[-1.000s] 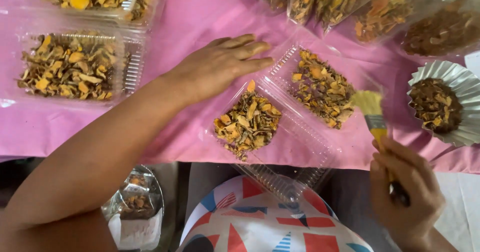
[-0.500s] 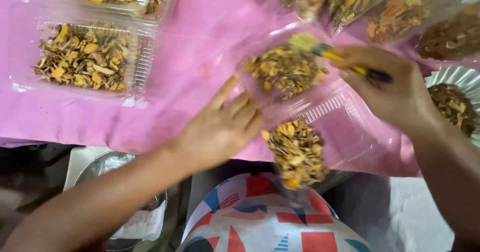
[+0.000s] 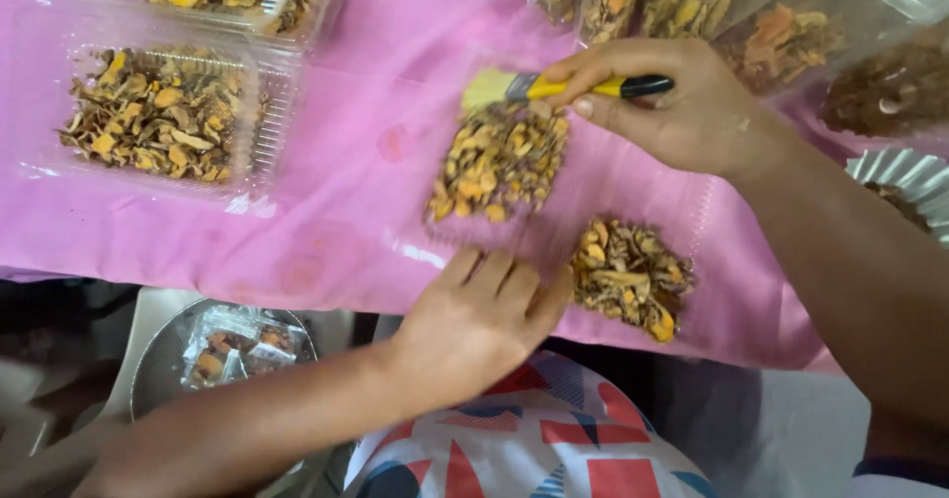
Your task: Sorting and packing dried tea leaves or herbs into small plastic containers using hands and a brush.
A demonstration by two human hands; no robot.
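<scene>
Brush [image 3: 554, 87] now leftward over near-edge tray [image 3: 499, 162], right hand [image 3: 672, 103] grip clamped; left hand [image 3: 479, 310] seemingly flat.

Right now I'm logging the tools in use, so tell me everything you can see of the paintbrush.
The paintbrush is small and flat, with pale yellow bristles, a metal band, a yellow handle and a black end. It lies nearly level, bristles pointing left over the far edge of a clear tray of dried yellow-brown pieces. The right hand holds its handle between fingers and thumb.

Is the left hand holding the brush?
No, the right hand holds the yellow brush; the left hand lies flat on the clear tray.
</scene>
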